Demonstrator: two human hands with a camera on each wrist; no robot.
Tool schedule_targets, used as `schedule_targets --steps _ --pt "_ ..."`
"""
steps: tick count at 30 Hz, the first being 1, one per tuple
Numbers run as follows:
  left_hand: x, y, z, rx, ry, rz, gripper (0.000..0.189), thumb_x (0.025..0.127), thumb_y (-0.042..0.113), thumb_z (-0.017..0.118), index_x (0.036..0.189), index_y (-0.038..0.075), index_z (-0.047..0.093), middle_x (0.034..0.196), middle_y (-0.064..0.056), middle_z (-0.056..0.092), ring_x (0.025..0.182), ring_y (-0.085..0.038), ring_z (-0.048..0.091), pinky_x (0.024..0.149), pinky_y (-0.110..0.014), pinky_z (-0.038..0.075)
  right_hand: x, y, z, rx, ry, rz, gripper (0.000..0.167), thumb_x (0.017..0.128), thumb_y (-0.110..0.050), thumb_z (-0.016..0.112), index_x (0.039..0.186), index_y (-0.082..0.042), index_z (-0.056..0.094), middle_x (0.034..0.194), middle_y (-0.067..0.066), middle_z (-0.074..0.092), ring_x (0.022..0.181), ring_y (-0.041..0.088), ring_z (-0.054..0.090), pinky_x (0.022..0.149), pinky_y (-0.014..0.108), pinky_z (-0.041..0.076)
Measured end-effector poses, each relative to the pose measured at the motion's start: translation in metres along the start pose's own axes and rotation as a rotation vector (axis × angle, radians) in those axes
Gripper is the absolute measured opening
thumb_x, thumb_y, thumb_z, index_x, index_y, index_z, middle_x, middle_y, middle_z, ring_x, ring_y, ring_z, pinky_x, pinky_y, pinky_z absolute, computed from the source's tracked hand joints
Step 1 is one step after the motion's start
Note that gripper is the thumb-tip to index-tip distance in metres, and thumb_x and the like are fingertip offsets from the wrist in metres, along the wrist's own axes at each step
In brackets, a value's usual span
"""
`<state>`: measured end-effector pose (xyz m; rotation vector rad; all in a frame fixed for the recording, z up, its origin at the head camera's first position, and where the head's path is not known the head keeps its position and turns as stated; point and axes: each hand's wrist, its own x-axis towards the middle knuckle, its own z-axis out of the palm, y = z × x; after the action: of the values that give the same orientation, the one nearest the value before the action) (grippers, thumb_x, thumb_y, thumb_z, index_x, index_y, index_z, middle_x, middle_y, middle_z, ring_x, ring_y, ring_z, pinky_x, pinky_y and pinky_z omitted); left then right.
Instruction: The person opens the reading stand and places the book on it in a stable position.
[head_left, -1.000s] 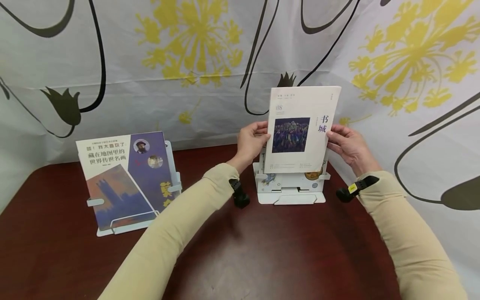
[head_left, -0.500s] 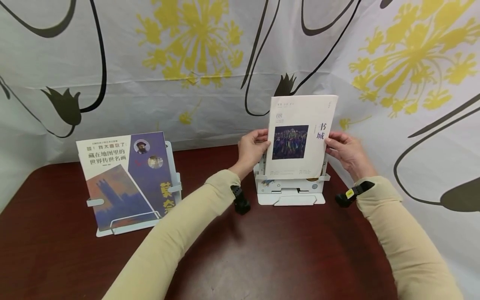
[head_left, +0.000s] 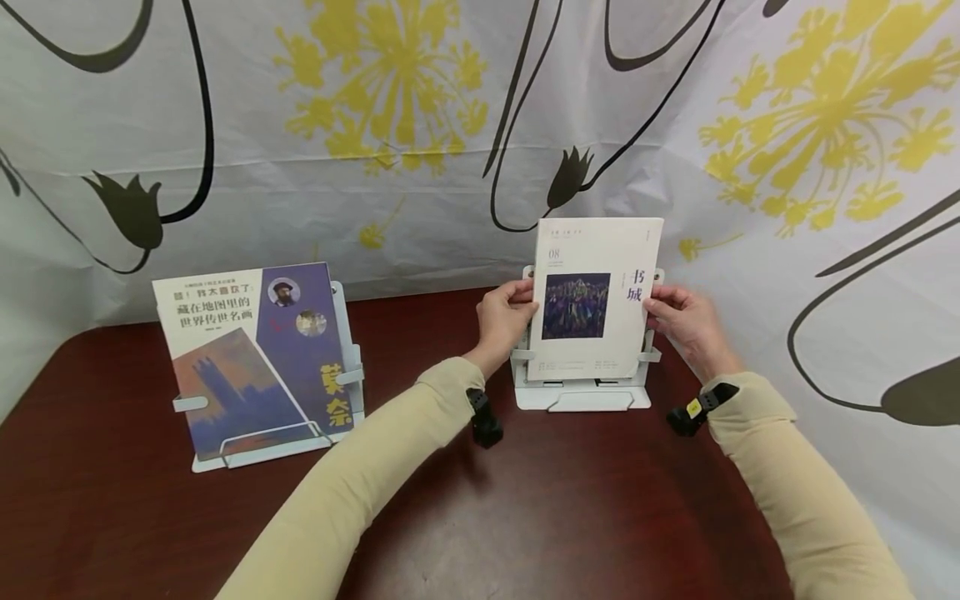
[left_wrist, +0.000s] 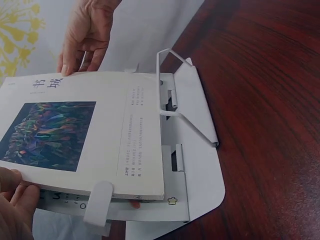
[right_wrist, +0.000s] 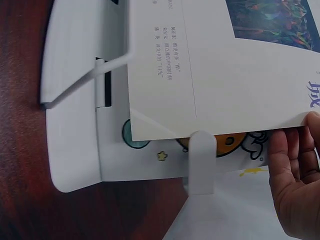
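A white book (head_left: 585,354) with a dark square picture on its cover stands tilted back against a white metal book stand (head_left: 600,398). My left hand (head_left: 504,325) pinches the book's left edge, and my right hand (head_left: 692,327) pinches the right edge. In the left wrist view, a side clip (left_wrist: 99,202) of the stand overlaps the book's edge. The other clip (right_wrist: 202,155) reaches the opposite edge in the right wrist view. Close to the book's lower end is the stand's wire holder (left_wrist: 172,112). Cartoon drawings on the stand's back plate (right_wrist: 162,167) show past the book.
To the left, a larger purple and white book (head_left: 300,350) leans on a second white stand (head_left: 262,454), held by clips and a wire. Both stands are on a dark red wooden table (head_left: 555,500). A flower-patterned cloth (head_left: 420,200) hangs right behind.
Both hands have lowered the white book down along the stand, so its bottom edge now sits below the side clips. The left book and its stand have stayed put.
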<state>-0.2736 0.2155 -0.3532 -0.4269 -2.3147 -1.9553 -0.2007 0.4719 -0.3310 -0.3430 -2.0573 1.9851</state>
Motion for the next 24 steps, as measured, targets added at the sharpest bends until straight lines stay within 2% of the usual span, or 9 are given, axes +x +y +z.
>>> schedule_targets --steps 5,10,14,21,24 --pt "-0.004 -0.004 0.002 0.04 0.015 -0.002 0.026 0.08 0.007 0.073 0.106 0.011 0.071 0.093 -0.003 0.073 0.084 -0.013 0.07 0.072 -0.021 0.054 -0.003 0.008 0.0 -0.014 0.03 -0.023 0.017 0.087 0.0 0.064 0.083 -0.016 0.067 0.077 -0.01 0.067 0.065 0.004 0.061 0.06 0.018 0.054" --pt "-0.009 -0.005 0.0 0.075 -0.006 -0.018 0.024 0.08 0.008 0.074 0.104 0.012 0.071 0.093 -0.003 0.073 0.084 -0.013 0.07 0.071 -0.021 0.054 -0.008 0.015 0.001 -0.069 0.056 -0.03 0.014 0.087 0.0 0.064 0.086 -0.014 0.064 0.076 -0.011 0.065 0.066 0.003 0.061 0.06 0.017 0.053" --pt "-0.012 -0.007 -0.001 0.103 -0.024 0.007 0.023 0.081 0.007 0.073 0.104 0.01 0.071 0.095 -0.004 0.072 0.086 -0.014 0.069 0.073 -0.021 0.054 -0.011 0.019 0.003 -0.098 0.082 -0.02 0.009 0.087 -0.004 0.065 0.091 -0.011 0.061 0.078 -0.01 0.063 0.067 0.003 0.061 0.06 0.017 0.053" --pt "-0.012 -0.01 -0.003 0.166 -0.037 0.057 0.02 0.081 0.011 0.074 0.101 0.009 0.072 0.092 -0.003 0.073 0.082 -0.012 0.069 0.071 -0.019 0.053 -0.013 0.021 0.006 -0.055 0.131 -0.037 0.009 0.086 0.001 0.064 0.091 -0.005 0.059 0.074 -0.009 0.062 0.063 0.002 0.06 0.057 0.017 0.053" --pt "-0.012 -0.011 -0.004 0.19 -0.035 0.057 0.018 0.081 0.014 0.074 0.099 0.01 0.072 0.09 -0.002 0.073 0.079 -0.01 0.069 0.068 -0.019 0.053 -0.013 0.021 0.009 -0.099 0.183 -0.031 0.008 0.086 0.001 0.064 0.09 -0.004 0.058 0.072 -0.011 0.062 0.062 0.001 0.059 0.056 0.015 0.052"
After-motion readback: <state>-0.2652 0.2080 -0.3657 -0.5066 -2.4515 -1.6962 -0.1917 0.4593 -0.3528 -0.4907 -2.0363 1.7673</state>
